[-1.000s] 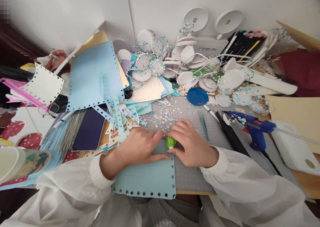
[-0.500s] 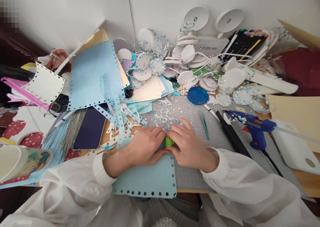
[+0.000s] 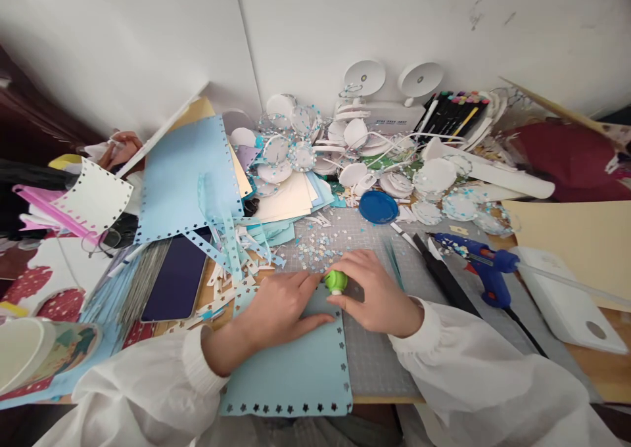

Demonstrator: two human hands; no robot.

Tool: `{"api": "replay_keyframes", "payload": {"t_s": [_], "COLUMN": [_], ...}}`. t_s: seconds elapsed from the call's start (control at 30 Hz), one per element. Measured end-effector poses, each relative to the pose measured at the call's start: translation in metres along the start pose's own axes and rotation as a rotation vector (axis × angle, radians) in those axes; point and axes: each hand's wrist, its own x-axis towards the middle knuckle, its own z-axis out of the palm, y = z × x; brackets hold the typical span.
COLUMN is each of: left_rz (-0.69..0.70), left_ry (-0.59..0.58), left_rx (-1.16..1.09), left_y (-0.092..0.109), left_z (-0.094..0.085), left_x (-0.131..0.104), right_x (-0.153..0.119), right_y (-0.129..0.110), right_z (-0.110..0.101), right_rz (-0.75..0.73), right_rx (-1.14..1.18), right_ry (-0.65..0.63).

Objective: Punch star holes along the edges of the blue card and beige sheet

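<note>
A pale blue sheet of paper with star- or flower-shaped holes along its edges lies in front of me at the table's near edge. My left hand rests flat on it, fingers stretched out and thumb spread apart. Between the thumb and fingers of my right hand is a small green craft punch with a white part at its near end, at the sheet's upper right edge. My left fingertips are close beside the punch; whether they touch it I cannot tell. Small punched paper bits lie scattered just beyond both hands.
A grey cutting mat carries tweezers, a blue round lid and a blue glue gun. Punched strips, a phone and a paper cup are left. White discs with beaded wire crowd the back.
My left thumb has moved away from the green punch, and more of the punch shows in my right hand. The whole view has shifted, with the table sitting lower in the picture.
</note>
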Motion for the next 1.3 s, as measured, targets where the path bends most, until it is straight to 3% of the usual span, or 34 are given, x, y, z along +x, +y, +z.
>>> {"api": "replay_keyframes", "payload": {"t_s": [0.2, 0.3, 0.43, 0.67, 0.87, 1.07, 1.3], "left_rz": [0.124, 0.176, 0.21, 0.213, 0.217, 0.217, 0.213], "left_ry": [0.019, 0.038, 0.012, 0.013, 0.0, -0.014, -0.03], "left_rx": [0.018, 0.03, 0.024, 0.023, 0.02, 0.016, 0.014], "left_y": [-0.002, -0.001, 0.0, 0.0, 0.0, 0.0, 0.0], "left_z": [0.003, 0.002, 0.002, 0.002, 0.002, 0.002, 0.002], "left_x": [-0.003, -0.003, -0.003, -0.003, -0.003, -0.003, -0.003], "right_x": [0.007, 0.011, 0.014, 0.013, 0.012, 0.009, 0.01], "right_y": [0.008, 0.014, 0.017, 0.015, 0.013, 0.015, 0.015], "right_z": [-0.01, -0.01, -0.009, -0.008, -0.005, -0.004, -0.006], "right_rz": [0.377, 0.511, 0.635, 0.635, 0.593, 0.529, 0.509], "right_rx": [0.77, 1.064, 1.277, 1.34, 1.206, 1.105, 1.199], "right_ry": [0.21, 0.225, 0.169, 0.156, 0.29, 0.289, 0.32]}}
